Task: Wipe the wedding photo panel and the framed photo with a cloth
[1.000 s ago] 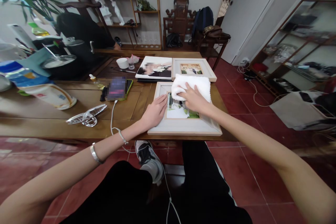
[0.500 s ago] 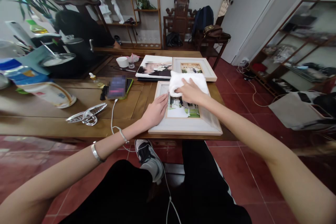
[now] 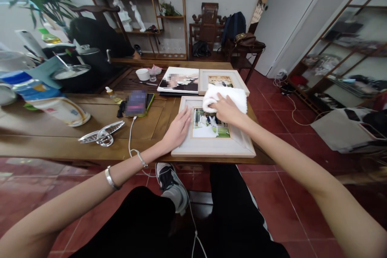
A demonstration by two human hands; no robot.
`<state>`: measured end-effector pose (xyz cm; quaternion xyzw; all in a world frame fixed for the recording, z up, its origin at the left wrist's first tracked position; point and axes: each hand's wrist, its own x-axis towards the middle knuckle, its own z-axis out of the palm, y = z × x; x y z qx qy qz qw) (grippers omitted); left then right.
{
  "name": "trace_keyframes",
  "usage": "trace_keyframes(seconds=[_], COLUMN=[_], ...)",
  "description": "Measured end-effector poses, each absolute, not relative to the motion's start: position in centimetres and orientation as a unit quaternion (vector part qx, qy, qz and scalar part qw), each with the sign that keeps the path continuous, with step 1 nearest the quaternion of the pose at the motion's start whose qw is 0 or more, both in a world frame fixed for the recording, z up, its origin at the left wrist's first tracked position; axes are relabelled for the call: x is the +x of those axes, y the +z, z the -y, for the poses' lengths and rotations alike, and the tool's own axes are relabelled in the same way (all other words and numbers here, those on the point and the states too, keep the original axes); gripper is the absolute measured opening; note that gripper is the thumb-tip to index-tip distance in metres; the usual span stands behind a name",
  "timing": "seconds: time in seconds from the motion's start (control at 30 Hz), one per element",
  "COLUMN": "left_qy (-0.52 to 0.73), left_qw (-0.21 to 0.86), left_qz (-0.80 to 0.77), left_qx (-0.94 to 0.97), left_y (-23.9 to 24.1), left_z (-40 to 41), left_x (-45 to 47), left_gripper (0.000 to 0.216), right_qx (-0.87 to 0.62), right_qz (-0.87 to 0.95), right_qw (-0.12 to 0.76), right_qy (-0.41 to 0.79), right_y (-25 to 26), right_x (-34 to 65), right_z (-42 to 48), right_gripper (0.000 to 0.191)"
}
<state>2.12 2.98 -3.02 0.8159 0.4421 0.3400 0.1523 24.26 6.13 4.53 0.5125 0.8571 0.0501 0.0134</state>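
Note:
A pale wooden picture frame (image 3: 208, 148) with a photo (image 3: 208, 126) in its middle lies flat at the table's front edge. On its left side rests my left hand (image 3: 177, 128), flat with the fingers stretched out. My right hand (image 3: 227, 109) grips a folded white towel (image 3: 237, 96) and presses it on the frame's upper right part. The towel covers the frame's upper right edge and overlaps the lower edge of a second framed picture (image 3: 242, 84) behind. Left of that one lies a white photo board (image 3: 178, 80).
On the wooden table (image 3: 157, 141) to the left are a silver hair clip (image 3: 102, 133), a phone (image 3: 137, 102) with a white charging cable (image 3: 130, 137), a small dropper bottle (image 3: 112, 94), a white cup (image 3: 142, 74) and a blue-and-white packet (image 3: 57, 107).
My right hand has moved the towel to the right across the frame, baring more of the photo. My left hand stays on the frame's left side, its fingers now pointing more upward.

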Motion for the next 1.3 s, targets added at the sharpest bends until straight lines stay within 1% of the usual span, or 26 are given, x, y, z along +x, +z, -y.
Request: trace_keyframes(seconds=[0.1, 0.23, 0.33, 0.47, 0.6, 0.73, 0.8, 0.87, 0.93, 1.1, 1.2, 1.3], left_qy=[0.392, 0.406, 0.413, 0.433, 0.442, 0.451, 0.434, 0.398, 0.359, 0.294, 0.283, 0.281], left_qw=[0.151, 0.167, 0.188, 0.218, 0.261, 0.309, 0.291, 0.248, 0.208, 0.162, 0.156, 0.147], left_qz=[-0.445, -0.445, -0.449, -0.445, -0.428, -0.422, -0.427, -0.42, -0.404, -0.403, -0.401, -0.393], left_qx=[0.791, 0.781, 0.77, 0.753, 0.744, 0.723, 0.738, 0.777, 0.815, 0.852, 0.857, 0.863], left_y=[-3.0, -3.2, -3.2, -2.8, -2.3, -2.0, -1.9, -1.9, -2.1, -3.1, -3.3, -3.2], left_z=[-2.9, -3.1, -3.2, -2.8, -1.9, -1.8, -2.2, -2.6, -3.0, -3.5, -3.6, -3.8], left_x=[2.0, 1.9, 2.0, 2.1, 2.0, 1.6, 1.4, 1.4, 1.5, 1.8, 1.7, 1.6], left_gripper=[0.055, 0.06, 0.062, 0.065, 0.069, 0.067, 0.059, 0.049, 0.044, 0.046, 0.045, 0.042], right_qx=[0.474, 0.472, 0.486, 0.466, 0.44, 0.413, 0.402, 0.395, 0.393, 0.423, 0.455, 0.467], right_qz=[-0.879, -0.879, -0.871, -0.881, -0.891, -0.906, -0.913, -0.916, -0.917, -0.901, -0.883, -0.876], right_qw=[0.007, 0.027, 0.029, 0.062, 0.108, 0.089, 0.064, 0.047, 0.041, 0.058, 0.071, 0.057], right_qy=[0.047, 0.061, 0.07, 0.06, 0.013, 0.009, 0.03, 0.046, 0.054, 0.073, 0.091, 0.105], right_y=[3.5, 3.0, 3.2, 4.0, 4.8, 4.5, 4.0, 3.6, 3.4, 3.8, 3.9, 3.5], right_x=[20.7, 17.3, 16.2, 15.9, 15.8, 16.3, 16.9, 17.8, 18.8, 23.0, 26.4, 29.5], right_z=[-6.3, -5.2, -3.1, 0.7, 3.4, 4.7, 5.2, 5.7, 6.2, 7.2, 7.8, 8.4], right_gripper=[0.059, 0.044, 0.039, 0.039, 0.038, 0.041, 0.042, 0.041, 0.041, 0.046, 0.046, 0.047])
